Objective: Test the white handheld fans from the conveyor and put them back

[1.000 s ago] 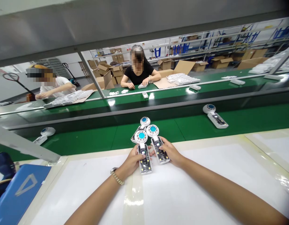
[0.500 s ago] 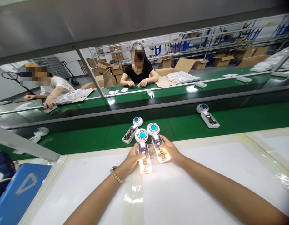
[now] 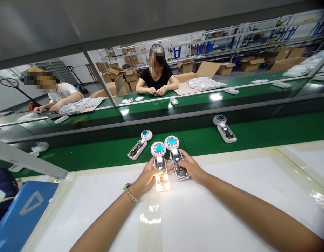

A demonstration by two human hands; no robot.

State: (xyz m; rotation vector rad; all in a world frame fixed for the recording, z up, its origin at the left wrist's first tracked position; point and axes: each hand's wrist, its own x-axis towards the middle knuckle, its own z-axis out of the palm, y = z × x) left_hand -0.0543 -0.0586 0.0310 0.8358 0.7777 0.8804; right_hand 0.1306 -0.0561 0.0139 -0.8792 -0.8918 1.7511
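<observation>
Head view: a lit, white round-headed, clear-bodied device [image 3: 159, 160] and unlit twin [image 3: 174, 154] are gripped by left fingers [image 3: 153, 173] and right fingers [image 3: 184, 163]; knocks could be caused by closeness.

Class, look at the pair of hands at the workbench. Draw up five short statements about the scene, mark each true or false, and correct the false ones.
1. The left hand holds a lit device. True.
2. The right hand holds a device that is glowing. False: the right-hand device shows no glow.
3. A beaded bracelet is worn on the right wrist. False: the beaded bracelet is on the left wrist.
4. A person in a black top is beyond the green belt. True.
5. The loose device to the right of both hands lies on the white worktop. False: the loose device lies on the green belt.
</observation>
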